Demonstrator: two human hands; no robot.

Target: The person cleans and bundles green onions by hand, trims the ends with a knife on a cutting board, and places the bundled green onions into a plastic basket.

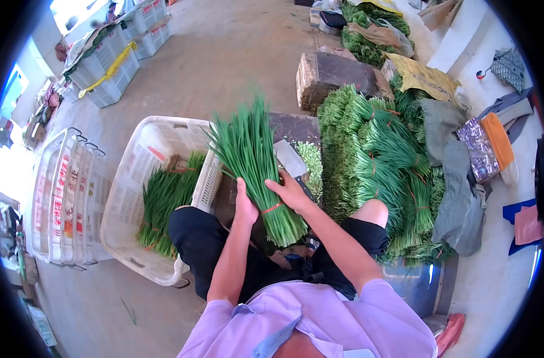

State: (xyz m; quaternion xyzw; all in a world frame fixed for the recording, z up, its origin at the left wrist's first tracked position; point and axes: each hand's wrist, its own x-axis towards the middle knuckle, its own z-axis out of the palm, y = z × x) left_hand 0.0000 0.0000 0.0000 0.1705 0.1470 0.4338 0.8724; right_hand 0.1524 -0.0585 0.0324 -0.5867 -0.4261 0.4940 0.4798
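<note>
A thick bundle of long green chives (pixel 251 143) is held in front of my body, tips pointing away and cut ends toward me. A red band (pixel 272 208) goes round its lower part. My left hand (pixel 246 204) grips its left side, and my right hand (pixel 288 193) presses on its right side with the thumb across the stalks. Just beyond my right hand, a wide-bladed knife (pixel 289 158) lies on a dark block (pixel 290 125) beside small pale green trimmings (pixel 310 162).
A white plastic crate (pixel 116 197) at my left holds banded chive bundles (pixel 170 197). A large chive pile (pixel 349 155) stands at my right, partly under grey cloth (pixel 457 191). Stacked crates (pixel 63 197) stand farther left. A worn box (pixel 331 77) sits ahead.
</note>
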